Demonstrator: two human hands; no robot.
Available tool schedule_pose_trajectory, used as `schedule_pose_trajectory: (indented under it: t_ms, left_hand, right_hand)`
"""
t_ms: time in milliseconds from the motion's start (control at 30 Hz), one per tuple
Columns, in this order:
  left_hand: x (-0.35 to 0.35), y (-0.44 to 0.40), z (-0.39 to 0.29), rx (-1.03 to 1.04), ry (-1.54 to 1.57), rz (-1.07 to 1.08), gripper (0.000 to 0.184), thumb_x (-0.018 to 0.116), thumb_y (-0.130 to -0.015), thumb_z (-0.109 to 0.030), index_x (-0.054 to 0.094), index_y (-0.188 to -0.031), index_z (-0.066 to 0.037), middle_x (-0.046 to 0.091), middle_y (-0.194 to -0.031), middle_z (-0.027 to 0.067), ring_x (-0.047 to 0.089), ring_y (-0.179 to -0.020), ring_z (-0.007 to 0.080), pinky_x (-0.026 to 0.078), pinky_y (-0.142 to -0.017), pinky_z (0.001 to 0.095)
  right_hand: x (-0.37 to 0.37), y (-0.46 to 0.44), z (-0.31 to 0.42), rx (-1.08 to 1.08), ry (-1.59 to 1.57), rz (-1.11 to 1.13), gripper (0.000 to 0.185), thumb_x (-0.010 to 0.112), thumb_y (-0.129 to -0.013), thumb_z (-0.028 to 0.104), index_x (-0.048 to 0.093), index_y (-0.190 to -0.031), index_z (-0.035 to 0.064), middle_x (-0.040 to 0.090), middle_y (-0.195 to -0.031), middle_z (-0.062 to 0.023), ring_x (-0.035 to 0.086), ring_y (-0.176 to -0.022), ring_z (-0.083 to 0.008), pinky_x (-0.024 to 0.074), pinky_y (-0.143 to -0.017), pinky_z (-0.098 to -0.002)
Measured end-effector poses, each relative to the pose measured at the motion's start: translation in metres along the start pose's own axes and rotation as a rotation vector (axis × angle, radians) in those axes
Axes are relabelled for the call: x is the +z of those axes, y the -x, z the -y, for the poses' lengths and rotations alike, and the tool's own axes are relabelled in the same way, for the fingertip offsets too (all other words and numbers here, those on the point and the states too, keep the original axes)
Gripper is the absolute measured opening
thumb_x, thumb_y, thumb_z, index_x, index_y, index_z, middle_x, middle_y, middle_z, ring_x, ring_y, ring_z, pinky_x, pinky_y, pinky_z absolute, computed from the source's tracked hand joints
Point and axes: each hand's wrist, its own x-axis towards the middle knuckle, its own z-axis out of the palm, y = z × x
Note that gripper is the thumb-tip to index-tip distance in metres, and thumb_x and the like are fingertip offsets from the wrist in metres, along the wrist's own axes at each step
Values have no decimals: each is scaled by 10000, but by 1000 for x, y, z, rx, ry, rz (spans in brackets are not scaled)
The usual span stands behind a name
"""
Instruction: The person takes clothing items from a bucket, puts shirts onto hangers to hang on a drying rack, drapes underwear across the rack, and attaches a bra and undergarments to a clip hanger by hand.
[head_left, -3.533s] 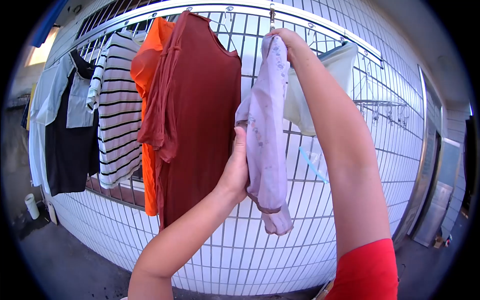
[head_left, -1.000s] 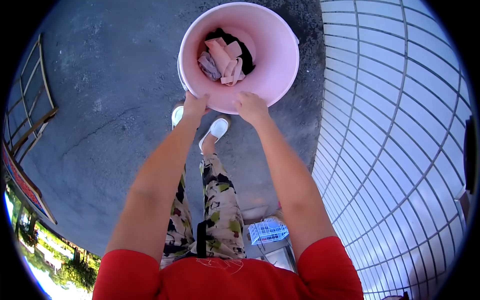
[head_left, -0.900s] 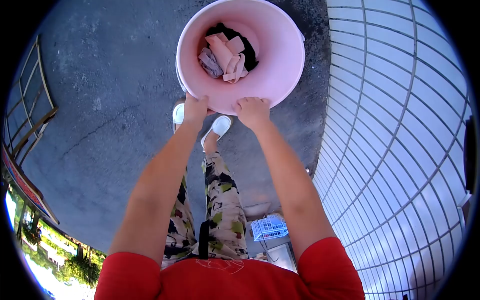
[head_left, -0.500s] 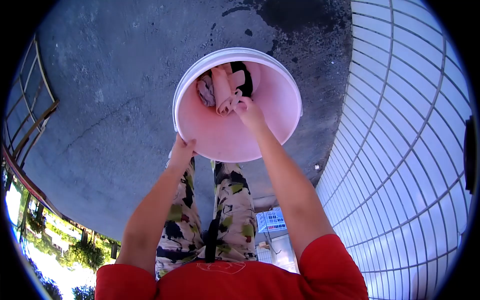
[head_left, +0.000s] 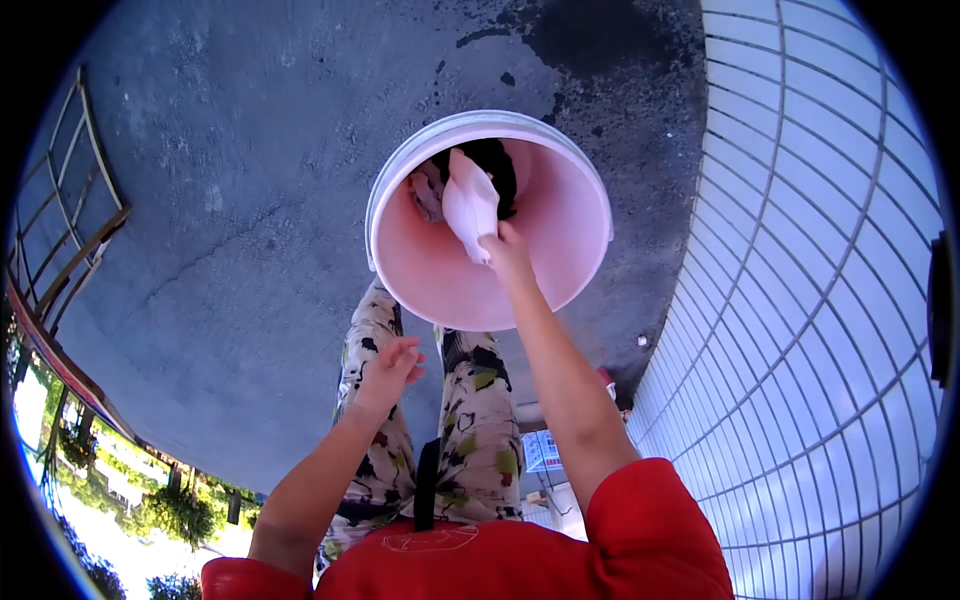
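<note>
A tall bucket point(head_left: 540, 285), pinkish inside with a white rim, stands on the ground in front of my legs, its mouth facing me. My right hand point(head_left: 510, 255) reaches over its near side, fingers closed on a pale pink cloth point(head_left: 470, 208) that hangs partly lifted inside. Deeper in the bucket lie a black cloth point(head_left: 493, 160) and a crumpled greyish-pink cloth point(head_left: 427, 190). My left hand point(head_left: 392, 372) is off the bucket, in front of my thighs, fingers loosely apart and holding nothing.
White tiled wall point(head_left: 800, 270) runs along the right. A rusty metal frame point(head_left: 75, 190) is at the left edge. Dark wet patches point(head_left: 600, 35) mark the concrete ground point(head_left: 250, 150) beyond the bucket. Behind me, a blue crate point(head_left: 541, 452) shows beside my right arm.
My left hand has let go of the bucket's rim and drawn back toward my body. My right hand has raised the pale pink cloth from the pile. The bucket has shifted slightly in view.
</note>
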Motion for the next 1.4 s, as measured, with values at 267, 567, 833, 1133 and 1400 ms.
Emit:
schedule_pose_trajectory:
  t_ms: [267, 567, 833, 1133, 1400]
  left_hand:
    - [53, 80, -63, 146, 226, 65, 631, 429, -935, -488, 286, -1394, -78, 415, -1296, 125, 480, -1116, 235, 437, -862, 357]
    - [110, 249, -132, 644, 22, 585, 730, 522, -889, -503, 247, -1398, -57, 382, -1325, 136, 426, -1187, 204, 420, -899, 344]
    - [134, 346, -146, 684, 172, 687, 556, 382, -974, -407, 341, -1346, 6, 479, -1273, 118, 475, -1184, 208, 410, -969, 345]
    - [201, 457, -60, 1080, -498, 834, 660, 408, -947, -484, 323, -1371, 15, 432, -1318, 124, 447, -1193, 213, 356, -994, 331]
    - [239, 505, 15, 1403, -758, 425, 383, 437, -967, -277, 535, -1274, -69, 557, -1222, 128, 528, -1101, 197, 395, -960, 302]
  right_hand:
    - [-70, 259, 81, -304, -86, 91, 191, 593, -726, 1, 597, -915, 16, 551, -1013, -63, 557, -862, -120, 426, -747, -231]
    - [-33, 435, 154, -929, 477, -166, 197, 657, -702, 9, 550, -865, 31, 533, -938, -88, 507, -847, -279, 424, -724, -331]
    - [-49, 550, 135, -812, 235, -348, 471, 628, -830, 125, 503, -1278, 51, 557, -1162, -140, 545, -1019, -234, 458, -805, -295]
    - [-99, 651, 147, -1106, -255, -587, 400, 571, -902, 187, 498, -1267, 43, 617, -1084, -130, 603, -915, -157, 476, -793, -271]
    - [-213, 716, -4, -989, -708, -432, 257, 553, -891, 76, 578, -1126, -24, 633, -962, -45, 566, -861, -85, 462, -742, -225]
